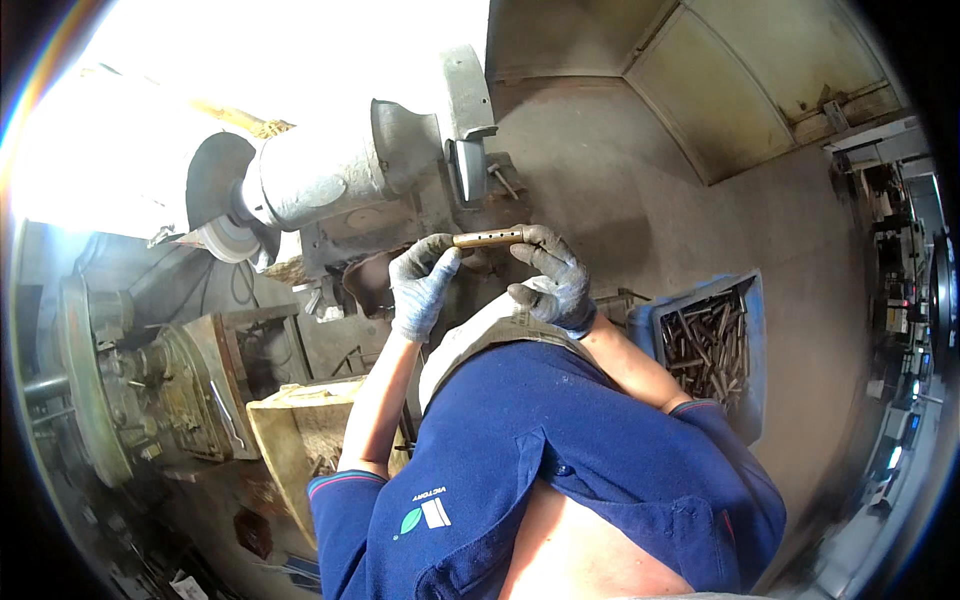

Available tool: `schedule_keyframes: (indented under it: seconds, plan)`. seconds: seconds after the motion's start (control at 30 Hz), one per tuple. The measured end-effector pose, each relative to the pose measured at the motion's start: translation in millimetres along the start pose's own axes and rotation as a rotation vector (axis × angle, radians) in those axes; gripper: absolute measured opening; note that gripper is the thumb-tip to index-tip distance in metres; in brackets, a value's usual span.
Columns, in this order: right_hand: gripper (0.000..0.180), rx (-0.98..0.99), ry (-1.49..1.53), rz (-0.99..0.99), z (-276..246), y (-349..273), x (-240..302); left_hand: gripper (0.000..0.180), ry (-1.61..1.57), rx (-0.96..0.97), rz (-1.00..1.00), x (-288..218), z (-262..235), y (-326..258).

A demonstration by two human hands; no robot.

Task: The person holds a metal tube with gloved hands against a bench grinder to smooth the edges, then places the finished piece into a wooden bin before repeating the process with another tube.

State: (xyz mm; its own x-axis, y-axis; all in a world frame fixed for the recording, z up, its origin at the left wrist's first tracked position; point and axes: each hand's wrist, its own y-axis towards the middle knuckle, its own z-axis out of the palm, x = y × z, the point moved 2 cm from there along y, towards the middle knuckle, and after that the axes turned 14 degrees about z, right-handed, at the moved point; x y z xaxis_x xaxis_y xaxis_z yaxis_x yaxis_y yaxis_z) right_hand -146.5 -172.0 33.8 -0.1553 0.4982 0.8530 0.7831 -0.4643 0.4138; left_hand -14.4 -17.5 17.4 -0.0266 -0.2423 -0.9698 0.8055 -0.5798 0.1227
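Both my hands wear grey-white work gloves with darkened fingers. Between them a short brass-coloured metal tube (488,239) with a row of small holes lies level. My left hand (424,284) pinches its left end between thumb and fingers. At the other end, my right hand (556,280) grips it with the fingers curled round. Just beyond the tube stands a bench grinder (330,170), its right wheel (469,168) partly under a guard, apart from the tube. Whether the wheels are turning I cannot tell.
To my right is a blue crate (757,370) full of rusty metal tubes or rods (705,345). A yellowish box (280,440) stands at my left, beside a green-rimmed machine (95,380). A small hammer-like tool (503,180) lies by the grinder. Strong light washes out the upper left.
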Motion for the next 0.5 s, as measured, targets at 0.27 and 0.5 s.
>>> schedule_keyframes:
  seconds: [0.27,0.5]
  plan:
    - [0.043,-0.044,0.120,0.052,-8,-7,5,0.021,0.124,0.039,0.047,-6,8,-9]
    - [0.034,-0.083,0.319,0.272,-40,-19,7,0.020,0.181,0.211,0.005,-5,30,1]
